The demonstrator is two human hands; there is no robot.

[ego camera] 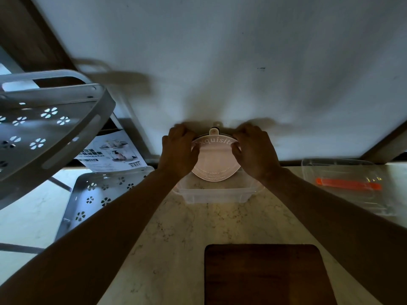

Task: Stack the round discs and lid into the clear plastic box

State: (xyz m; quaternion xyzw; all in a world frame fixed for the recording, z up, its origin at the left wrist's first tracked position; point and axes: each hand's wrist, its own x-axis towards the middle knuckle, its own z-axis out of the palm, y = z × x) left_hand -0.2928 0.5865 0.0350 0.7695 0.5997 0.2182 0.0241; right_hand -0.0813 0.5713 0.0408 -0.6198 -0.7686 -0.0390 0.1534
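A pale pink round disc (pixel 215 160) with white lettering and a small tab at its top is held tilted over the clear plastic box (pixel 217 195), its lower edge dipping into the box. A dark edge behind it suggests another disc against its back. My left hand (pixel 179 148) grips the disc's left rim. On the opposite rim, my right hand (pixel 253 148) holds it. The box stands on the marble counter by the wall.
A clear lid (pixel 345 183) with an orange strip lies at the right. A dark wooden board (pixel 264 274) sits at the counter's near edge. Grey perforated shelves (pixel 44 126) and a printed leaflet (pixel 112 154) are at the left, beyond the counter edge.
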